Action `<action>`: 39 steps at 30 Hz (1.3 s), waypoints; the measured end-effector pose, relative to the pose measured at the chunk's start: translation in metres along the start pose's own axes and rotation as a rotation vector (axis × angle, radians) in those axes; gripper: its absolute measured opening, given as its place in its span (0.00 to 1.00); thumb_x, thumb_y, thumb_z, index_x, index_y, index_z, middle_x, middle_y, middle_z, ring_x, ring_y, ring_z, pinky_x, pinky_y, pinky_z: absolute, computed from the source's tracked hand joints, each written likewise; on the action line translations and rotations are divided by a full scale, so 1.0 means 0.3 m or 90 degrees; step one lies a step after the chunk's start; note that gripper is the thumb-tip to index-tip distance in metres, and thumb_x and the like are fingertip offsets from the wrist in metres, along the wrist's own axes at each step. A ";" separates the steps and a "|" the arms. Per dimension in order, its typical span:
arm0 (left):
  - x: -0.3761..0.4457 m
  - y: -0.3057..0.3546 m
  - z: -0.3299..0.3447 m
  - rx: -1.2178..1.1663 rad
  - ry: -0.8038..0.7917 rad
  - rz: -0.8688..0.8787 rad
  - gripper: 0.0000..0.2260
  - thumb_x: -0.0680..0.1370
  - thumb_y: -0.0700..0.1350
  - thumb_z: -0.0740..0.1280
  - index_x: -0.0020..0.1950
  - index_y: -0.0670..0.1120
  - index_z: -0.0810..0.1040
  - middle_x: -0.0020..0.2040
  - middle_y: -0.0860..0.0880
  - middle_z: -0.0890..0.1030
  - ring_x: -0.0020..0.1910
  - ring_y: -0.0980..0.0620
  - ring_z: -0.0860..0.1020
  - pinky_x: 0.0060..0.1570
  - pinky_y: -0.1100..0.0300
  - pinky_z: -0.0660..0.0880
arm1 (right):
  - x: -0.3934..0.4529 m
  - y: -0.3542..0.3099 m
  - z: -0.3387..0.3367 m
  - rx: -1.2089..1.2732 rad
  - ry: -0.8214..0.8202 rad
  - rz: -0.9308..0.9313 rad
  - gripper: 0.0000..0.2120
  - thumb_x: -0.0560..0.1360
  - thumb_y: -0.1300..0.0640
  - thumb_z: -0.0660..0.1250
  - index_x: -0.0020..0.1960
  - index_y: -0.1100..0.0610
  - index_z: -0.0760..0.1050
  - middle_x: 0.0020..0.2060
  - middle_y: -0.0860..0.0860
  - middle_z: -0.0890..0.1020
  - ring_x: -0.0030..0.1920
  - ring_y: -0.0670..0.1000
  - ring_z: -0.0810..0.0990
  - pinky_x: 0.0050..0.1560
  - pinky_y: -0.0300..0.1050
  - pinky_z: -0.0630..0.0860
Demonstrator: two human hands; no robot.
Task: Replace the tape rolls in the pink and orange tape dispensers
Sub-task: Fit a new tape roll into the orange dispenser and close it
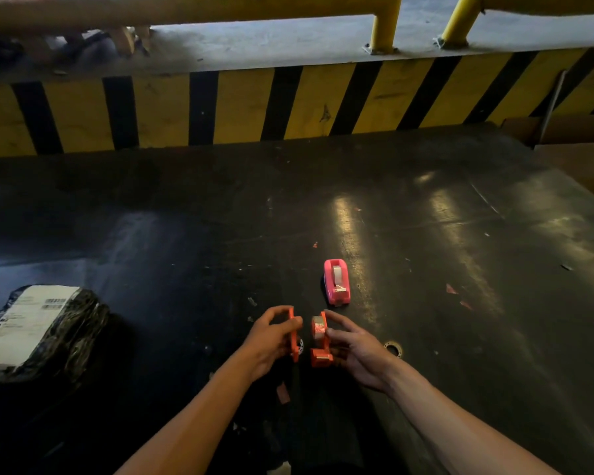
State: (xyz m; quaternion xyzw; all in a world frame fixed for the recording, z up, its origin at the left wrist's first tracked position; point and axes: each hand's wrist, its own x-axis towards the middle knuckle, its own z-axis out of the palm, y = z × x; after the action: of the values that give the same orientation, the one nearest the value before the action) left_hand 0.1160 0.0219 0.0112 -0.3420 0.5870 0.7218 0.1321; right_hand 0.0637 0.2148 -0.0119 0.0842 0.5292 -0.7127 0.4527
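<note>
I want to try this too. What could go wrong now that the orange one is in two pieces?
The left hand holds the orange side panel and the right hand holds the orange body with its tape roll exposed, so the roll might slip out and fall. The halves may go together crooked. The table is dark and littered with scraps, so any small dropped part could be hard to find.

1. The dark table lies open across its far and right parts.
2. A pink dispenser stands just beyond the hands.
3. A wrapped parcel blocks the near left.
4. A striped wall closes the far edge.
</note>
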 end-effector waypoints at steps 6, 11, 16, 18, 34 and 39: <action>-0.009 0.002 0.049 -0.054 -0.061 -0.039 0.16 0.76 0.42 0.73 0.62 0.53 0.78 0.58 0.39 0.82 0.53 0.41 0.84 0.46 0.48 0.84 | -0.006 0.001 0.000 0.035 -0.023 -0.022 0.24 0.73 0.60 0.72 0.67 0.48 0.74 0.60 0.61 0.82 0.60 0.62 0.81 0.52 0.55 0.80; -0.011 0.008 0.052 -0.030 -0.059 -0.047 0.16 0.76 0.41 0.73 0.62 0.53 0.79 0.59 0.40 0.81 0.55 0.40 0.83 0.50 0.45 0.83 | -0.016 -0.001 -0.001 0.035 -0.036 -0.041 0.26 0.72 0.60 0.73 0.68 0.49 0.74 0.58 0.61 0.83 0.58 0.62 0.82 0.56 0.58 0.79; -0.026 0.019 0.034 -0.083 -0.065 -0.057 0.12 0.81 0.42 0.66 0.63 0.51 0.80 0.61 0.40 0.80 0.59 0.40 0.81 0.60 0.40 0.78 | -0.023 -0.031 0.000 0.032 -0.051 -0.046 0.26 0.71 0.60 0.74 0.67 0.50 0.75 0.60 0.60 0.83 0.59 0.61 0.82 0.53 0.55 0.81; -0.030 0.025 0.021 -0.068 -0.074 -0.062 0.12 0.81 0.41 0.66 0.63 0.50 0.80 0.61 0.41 0.81 0.58 0.41 0.81 0.56 0.42 0.80 | -0.025 -0.034 0.000 0.022 -0.065 -0.046 0.25 0.72 0.61 0.73 0.67 0.50 0.75 0.60 0.60 0.83 0.60 0.61 0.82 0.55 0.56 0.80; -0.013 0.049 0.018 -0.034 -0.053 -0.079 0.10 0.79 0.41 0.69 0.59 0.50 0.81 0.59 0.41 0.82 0.57 0.40 0.81 0.53 0.44 0.81 | -0.027 -0.043 0.048 -0.060 -0.034 -0.066 0.24 0.73 0.57 0.72 0.67 0.49 0.74 0.62 0.60 0.80 0.60 0.59 0.81 0.61 0.57 0.78; -0.001 0.012 0.039 -0.165 0.017 -0.056 0.12 0.79 0.40 0.70 0.61 0.47 0.77 0.56 0.38 0.83 0.46 0.42 0.87 0.38 0.49 0.85 | -0.028 -0.052 0.067 -0.268 0.029 -0.115 0.27 0.72 0.41 0.70 0.67 0.50 0.75 0.60 0.52 0.81 0.59 0.53 0.80 0.62 0.51 0.78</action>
State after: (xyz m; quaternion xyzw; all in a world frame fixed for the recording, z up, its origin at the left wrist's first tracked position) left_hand 0.1102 0.0321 0.0149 -0.3908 0.4753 0.7805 0.1106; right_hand 0.0644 0.2033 0.0122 -0.0436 0.6818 -0.6222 0.3823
